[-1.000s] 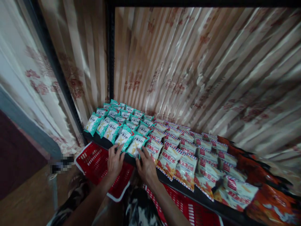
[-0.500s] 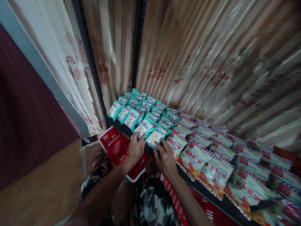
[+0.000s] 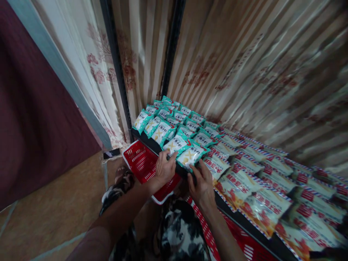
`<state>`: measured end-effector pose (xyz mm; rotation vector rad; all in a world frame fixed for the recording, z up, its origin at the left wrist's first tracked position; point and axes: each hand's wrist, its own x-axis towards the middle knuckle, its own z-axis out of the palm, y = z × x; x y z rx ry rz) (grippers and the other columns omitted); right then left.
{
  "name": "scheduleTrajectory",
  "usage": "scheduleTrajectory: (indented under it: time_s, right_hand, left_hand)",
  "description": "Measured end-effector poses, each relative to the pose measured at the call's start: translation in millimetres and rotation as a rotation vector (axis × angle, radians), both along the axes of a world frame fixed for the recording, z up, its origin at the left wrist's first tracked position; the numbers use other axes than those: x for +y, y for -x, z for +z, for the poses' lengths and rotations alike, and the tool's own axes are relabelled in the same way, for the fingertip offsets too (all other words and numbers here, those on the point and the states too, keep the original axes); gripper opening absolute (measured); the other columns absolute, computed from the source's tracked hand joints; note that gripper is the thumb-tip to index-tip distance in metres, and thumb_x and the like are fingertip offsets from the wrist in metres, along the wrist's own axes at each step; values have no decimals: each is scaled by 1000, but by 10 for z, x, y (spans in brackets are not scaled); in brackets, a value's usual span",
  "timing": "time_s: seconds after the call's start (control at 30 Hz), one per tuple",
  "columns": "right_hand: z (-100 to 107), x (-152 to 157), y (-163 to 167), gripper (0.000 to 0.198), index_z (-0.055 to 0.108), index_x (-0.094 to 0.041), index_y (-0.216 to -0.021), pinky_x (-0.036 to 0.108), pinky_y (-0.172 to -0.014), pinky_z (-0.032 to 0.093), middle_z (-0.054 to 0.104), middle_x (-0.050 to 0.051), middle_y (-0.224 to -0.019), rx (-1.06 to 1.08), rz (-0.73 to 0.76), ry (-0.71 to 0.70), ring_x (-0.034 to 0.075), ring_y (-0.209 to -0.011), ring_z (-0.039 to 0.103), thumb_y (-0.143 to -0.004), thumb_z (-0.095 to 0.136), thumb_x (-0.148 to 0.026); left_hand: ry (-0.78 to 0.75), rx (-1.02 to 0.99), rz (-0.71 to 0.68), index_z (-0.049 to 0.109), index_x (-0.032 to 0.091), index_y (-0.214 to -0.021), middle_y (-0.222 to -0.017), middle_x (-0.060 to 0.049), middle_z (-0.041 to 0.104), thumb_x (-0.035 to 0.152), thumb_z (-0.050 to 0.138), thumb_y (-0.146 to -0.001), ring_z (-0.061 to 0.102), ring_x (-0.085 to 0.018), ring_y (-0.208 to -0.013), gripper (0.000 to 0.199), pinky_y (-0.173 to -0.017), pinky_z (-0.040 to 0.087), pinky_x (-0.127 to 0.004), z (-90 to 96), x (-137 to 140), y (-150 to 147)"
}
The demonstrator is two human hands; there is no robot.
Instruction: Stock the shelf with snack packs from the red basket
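Note:
Rows of teal-and-white snack bags [image 3: 161, 132] lean on a black shelf [image 3: 148, 141]. My left hand [image 3: 165, 168] has its fingers bunched at the lower edge of one front snack bag [image 3: 175, 144], apparently pinching it; the fingertips are partly hidden. Over the shelf edge, my right hand [image 3: 201, 183] has its thumb and fingers apart, touching the lower right corner of the neighbouring teal snack bag [image 3: 191, 155]. To the right stand rows of white-and-red snack bags [image 3: 237, 183] with striped edges.
Below the shelf front is a red basket [image 3: 140, 161] with a white rim, and a second red basket [image 3: 239, 235] lies lower right. Curtains [image 3: 217, 47] hang behind the shelf, beside black uprights [image 3: 174, 43]. A phone-like dark object [image 3: 111, 154] rests at the left by the tiled floor [image 3: 67, 195].
My view has shifted, so the shelf appears farther right. Both hands stay at the front teal bags; the left has slipped slightly down the bag's edge. The bags look little changed.

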<state>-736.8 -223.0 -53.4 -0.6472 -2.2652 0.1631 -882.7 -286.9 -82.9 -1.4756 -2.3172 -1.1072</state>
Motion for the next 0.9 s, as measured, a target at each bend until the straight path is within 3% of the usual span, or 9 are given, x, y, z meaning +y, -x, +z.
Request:
scheduleTrajectory:
  time_s: [0.2,0.33,0.7,0.9]
  right_hand:
    - [3,-64,-98,32,57,-20,-115,53,-98,40,33,12,-142,-26,-14,15,31,-126,38,-86,46,-28]
    - [34,-143,-209,30,57,-18,-113,52,-99,40,34,13,-141,-14,-32,40,30,-127,37,-86,46,-26]
    - [-3,-337,-667,30,55,-19,-114,53,-103,35,36,12,-141,22,-49,149,26,-133,29,-87,42,-18]
    - [-74,-286,-797,34,55,-18,-117,49,-102,38,30,12,-144,41,-54,204,25,-132,32,-87,41,-20]
  left_hand:
    - [-16,29,14,48,27,-128,-113,-11,44,22,41,-87,43,-24,-105,41,-89,44,-40,16,-50,-28]
    - [-33,53,-67,48,26,-127,-114,-10,44,23,40,-88,41,-24,-107,40,-90,44,-39,61,-141,-134]
    - [-92,25,-208,56,22,-116,-113,-9,52,18,42,-87,46,-22,-109,32,-92,45,-39,25,-366,-588]
    - [-48,-41,-322,57,19,-112,-117,-8,56,17,39,-88,50,-19,-109,31,-94,46,-36,179,-271,-969]
